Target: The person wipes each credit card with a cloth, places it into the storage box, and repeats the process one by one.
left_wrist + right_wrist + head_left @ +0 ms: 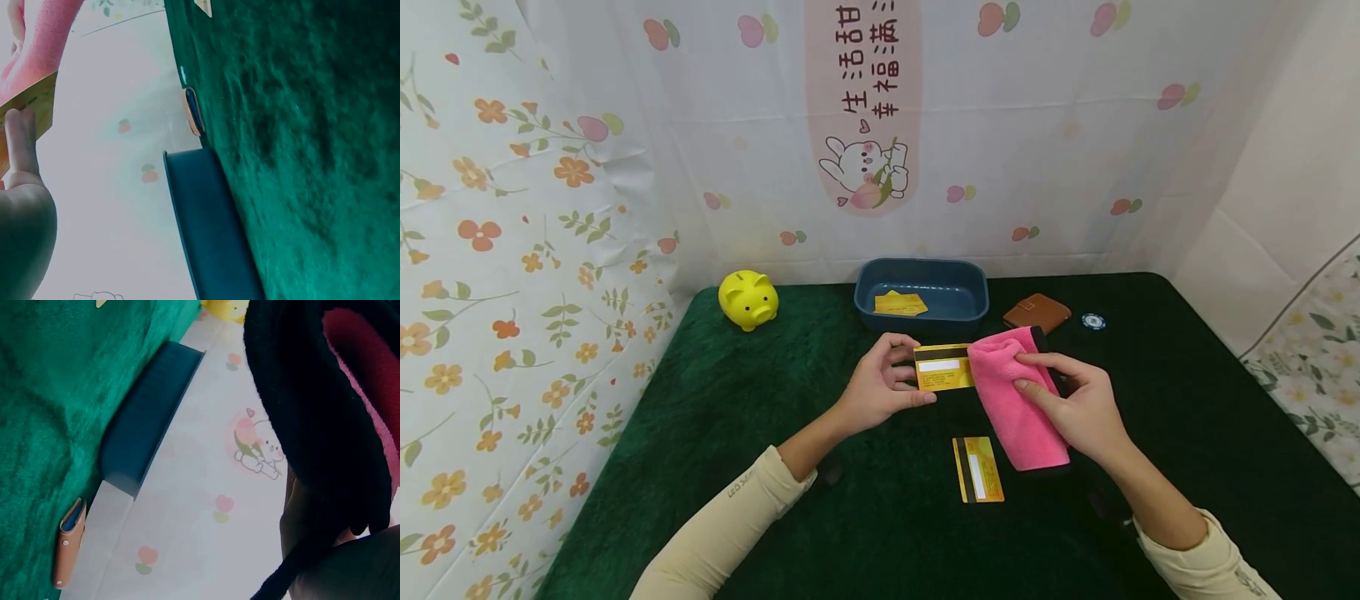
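Note:
My left hand [887, 379] grips a yellow bank card [942, 368] by its left end. The card's dark stripe and white signature panel face the head camera. A folded pink cloth [1018, 408] with black edging is pinched between the thumb and fingers of my right hand [1075, 404]. The cloth overlaps the card's right end, hiding that corner. Below them a second yellow bank card [979, 471] lies stripe side up on the green tabletop. In the right wrist view, the cloth's black underside [300, 412] covers much of the right hand.
Behind the hands stands a blue bin [958, 308] with yellow cards [901, 304] inside. To its right lie a brown wallet [1037, 312] and a poker chip [1093, 321]. A yellow piggy bank [748, 298] sits at the back left of the green-covered table [737, 400].

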Demonstrator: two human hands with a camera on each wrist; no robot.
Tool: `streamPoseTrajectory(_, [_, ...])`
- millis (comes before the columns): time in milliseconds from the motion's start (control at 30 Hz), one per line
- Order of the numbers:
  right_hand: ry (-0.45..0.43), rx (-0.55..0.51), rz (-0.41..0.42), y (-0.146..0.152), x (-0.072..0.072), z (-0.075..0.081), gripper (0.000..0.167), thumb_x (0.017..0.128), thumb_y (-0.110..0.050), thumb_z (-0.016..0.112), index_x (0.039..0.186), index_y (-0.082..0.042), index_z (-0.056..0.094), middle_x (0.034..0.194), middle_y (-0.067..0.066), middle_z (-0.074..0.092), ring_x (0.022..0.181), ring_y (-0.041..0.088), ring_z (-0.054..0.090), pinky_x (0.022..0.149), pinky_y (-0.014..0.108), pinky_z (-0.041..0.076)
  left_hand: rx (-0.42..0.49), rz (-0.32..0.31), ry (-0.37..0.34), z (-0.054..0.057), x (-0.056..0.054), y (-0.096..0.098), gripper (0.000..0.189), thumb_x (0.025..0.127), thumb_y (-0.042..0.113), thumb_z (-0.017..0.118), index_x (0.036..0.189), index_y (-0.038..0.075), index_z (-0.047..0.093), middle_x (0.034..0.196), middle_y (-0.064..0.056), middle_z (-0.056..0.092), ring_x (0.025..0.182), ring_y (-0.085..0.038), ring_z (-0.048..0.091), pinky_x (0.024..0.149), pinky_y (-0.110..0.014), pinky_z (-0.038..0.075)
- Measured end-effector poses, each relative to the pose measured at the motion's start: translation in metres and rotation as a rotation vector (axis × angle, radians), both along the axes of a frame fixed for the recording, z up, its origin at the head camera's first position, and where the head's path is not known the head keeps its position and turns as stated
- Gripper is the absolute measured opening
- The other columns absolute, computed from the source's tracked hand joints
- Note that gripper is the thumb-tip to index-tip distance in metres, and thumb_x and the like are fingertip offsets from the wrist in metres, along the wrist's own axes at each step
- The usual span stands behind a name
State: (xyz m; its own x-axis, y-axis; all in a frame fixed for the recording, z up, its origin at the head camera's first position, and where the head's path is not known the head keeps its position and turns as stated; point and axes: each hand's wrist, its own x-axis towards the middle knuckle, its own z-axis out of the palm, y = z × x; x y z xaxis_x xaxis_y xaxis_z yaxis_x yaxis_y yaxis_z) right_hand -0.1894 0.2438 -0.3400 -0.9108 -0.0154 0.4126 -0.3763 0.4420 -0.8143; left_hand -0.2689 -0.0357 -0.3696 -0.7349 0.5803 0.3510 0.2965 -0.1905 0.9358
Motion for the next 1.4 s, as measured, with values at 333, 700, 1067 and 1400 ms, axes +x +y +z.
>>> streamPoseTrajectory(333, [-0.003,0.001,-0.003,-0.003,0.0,0.001,0.027,0.091,-0.001,0.07,0.118,-0.002,0.07,0.098,-0.016,0.066,0.061,0.016,0.064,0.056,0.026,0.056,0.074,0.016,0.041,0.004,0.008,0.006,0.062,0.079,-0.018,0.071,0.128,-0.008,0.035,0.123,-0.028,0.054,0.1,-0.031,0.069,0.081,-0.042,0.059])
streamPoseTrajectory(700, [0.006,0.001,0.004,-0.008,-0.003,0.005,0.029,0.09,0.0,0.07,0.119,-0.002,0.069,0.103,-0.014,0.065,0.065,0.015,0.064,0.056,0.025,0.055,0.065,0.014,0.08,0.007,0.009,0.01,0.061,0.078,-0.019,0.072,0.128,-0.008,0.039,0.122,-0.029,0.056,0.096,-0.028,0.071,0.079,-0.042,0.06])
streamPoseTrajectory(1067, [0.026,-0.018,0.06,-0.014,-0.004,0.008,0.028,0.09,0.002,0.069,0.119,-0.002,0.069,0.105,-0.014,0.066,0.067,0.015,0.066,0.059,0.025,0.057,0.087,-0.01,0.104,0.004,0.006,0.016,0.061,0.076,-0.023,0.071,0.129,-0.008,0.045,0.121,-0.033,0.057,0.096,-0.03,0.071,0.08,-0.043,0.059])
streamPoseTrajectory(1400, [0.028,-0.003,0.08,-0.02,-0.003,0.012,0.029,0.09,0.001,0.07,0.118,-0.003,0.07,0.104,-0.015,0.067,0.065,0.015,0.066,0.058,0.026,0.057,0.093,-0.024,0.109,0.003,0.004,0.019,0.057,0.079,-0.021,0.07,0.13,-0.01,0.047,0.123,-0.033,0.059,0.095,-0.027,0.071,0.079,-0.043,0.059])
